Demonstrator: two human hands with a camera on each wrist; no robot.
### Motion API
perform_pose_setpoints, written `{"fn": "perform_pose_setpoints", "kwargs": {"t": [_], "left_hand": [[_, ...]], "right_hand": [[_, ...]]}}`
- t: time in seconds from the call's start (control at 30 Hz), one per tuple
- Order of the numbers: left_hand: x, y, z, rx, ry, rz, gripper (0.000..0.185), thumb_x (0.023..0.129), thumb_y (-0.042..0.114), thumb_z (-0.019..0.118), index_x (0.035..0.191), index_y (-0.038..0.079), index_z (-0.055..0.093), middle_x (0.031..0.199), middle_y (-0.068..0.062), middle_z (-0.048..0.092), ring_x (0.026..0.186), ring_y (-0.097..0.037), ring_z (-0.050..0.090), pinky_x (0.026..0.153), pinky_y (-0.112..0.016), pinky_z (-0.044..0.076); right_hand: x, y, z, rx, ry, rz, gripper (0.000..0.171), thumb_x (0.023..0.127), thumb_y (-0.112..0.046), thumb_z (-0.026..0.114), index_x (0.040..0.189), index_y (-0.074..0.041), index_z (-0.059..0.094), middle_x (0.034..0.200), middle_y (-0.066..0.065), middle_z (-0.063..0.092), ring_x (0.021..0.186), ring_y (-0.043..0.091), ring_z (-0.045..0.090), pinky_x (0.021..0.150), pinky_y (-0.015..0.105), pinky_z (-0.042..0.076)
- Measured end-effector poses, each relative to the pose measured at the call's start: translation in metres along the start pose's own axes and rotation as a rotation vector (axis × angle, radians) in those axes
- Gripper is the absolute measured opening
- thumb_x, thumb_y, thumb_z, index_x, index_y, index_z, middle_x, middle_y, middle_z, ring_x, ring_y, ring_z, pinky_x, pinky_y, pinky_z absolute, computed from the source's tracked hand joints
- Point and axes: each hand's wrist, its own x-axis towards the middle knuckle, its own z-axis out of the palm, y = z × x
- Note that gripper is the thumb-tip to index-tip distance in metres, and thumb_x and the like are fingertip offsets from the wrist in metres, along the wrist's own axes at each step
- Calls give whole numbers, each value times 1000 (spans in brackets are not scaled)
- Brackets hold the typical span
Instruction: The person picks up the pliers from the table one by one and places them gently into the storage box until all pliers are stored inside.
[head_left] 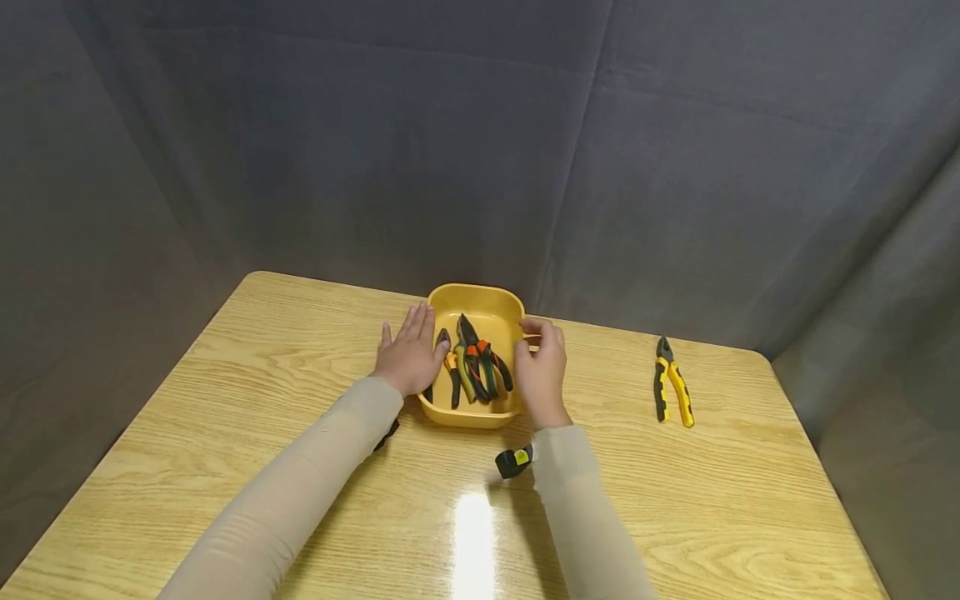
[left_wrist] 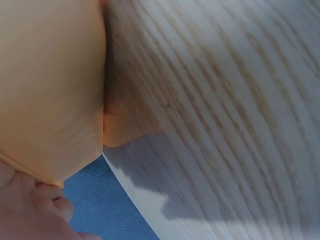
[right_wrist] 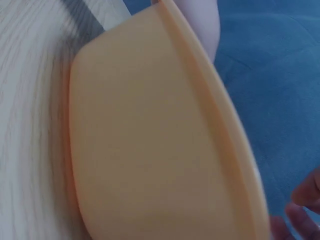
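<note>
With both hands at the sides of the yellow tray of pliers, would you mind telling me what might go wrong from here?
The shallow yellow plastic tray holds several loose pliers; tilting it might send them sliding out.

The left hand lies flat against the tray's side and the right hand only pinches the rim, so the hold may slip.

The yellow-and-black pliers lie apart on the wooden table and may be overlooked.

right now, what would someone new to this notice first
Probably the yellow tray at the far middle of the wooden table, holding several pliers with orange and green handles. The left hand lies with straight fingers against its left side and the right hand curls at its right rim. Off to the right, one yellow-handled pair of pliers lies alone on the table.
</note>
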Motion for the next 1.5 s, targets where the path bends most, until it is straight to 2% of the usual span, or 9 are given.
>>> {"fn": "perform_pose_setpoints", "kwargs": {"t": [0.27, 0.57, 0.93, 1.23, 1.5], "left_hand": [[0, 1, -1, 3, 6, 3, 71, 111, 44, 29, 163, 7, 0, 171, -9, -2, 156, -23, -6, 122, -59, -2], [-1, 0, 1, 4, 12, 0, 71, 110, 46, 30, 163, 8, 0, 171, -9, -2, 156, -23, -5, 122, -59, -1], [1, -4, 5, -24, 22, 6, 72, 110, 47, 30, 163, 9, -1, 171, -8, -3, 156, -23, -5, 122, -59, -1], [1, -3, 4, -29, 30, 10, 73, 110, 46, 32, 163, 8, 0, 171, -9, -1, 156, -23, -5, 122, -59, 0], [-1, -2, 3, -37, 28, 11, 73, 110, 46, 32, 163, 8, 0, 171, -10, -1, 156, -22, -6, 122, -59, -1]], "right_hand": [[3, 1, -22, -60, -142, 94, 28, 98, 0, 51, 125, 0, 58, 126, 17, 54, 113, 36, 56, 95, 47, 49], [4, 8, -37, -134, -225, 101, 35, 98, 0, 50, 132, 1, 55, 129, 21, 56, 115, 40, 58, 98, 50, 48], [5, 8, -58, -228, -285, 121, 39, 99, -5, 50, 137, 2, 51, 131, 24, 54, 116, 42, 58, 95, 51, 51], [10, 13, -72, -289, -304, 142, 41, 100, -7, 48, 139, 5, 48, 133, 27, 51, 119, 44, 55, 98, 54, 48], [11, 19, -88, -324, -325, 151, 44, 102, -9, 46, 143, 7, 45, 135, 30, 49, 120, 47, 54, 96, 56, 49]]}}
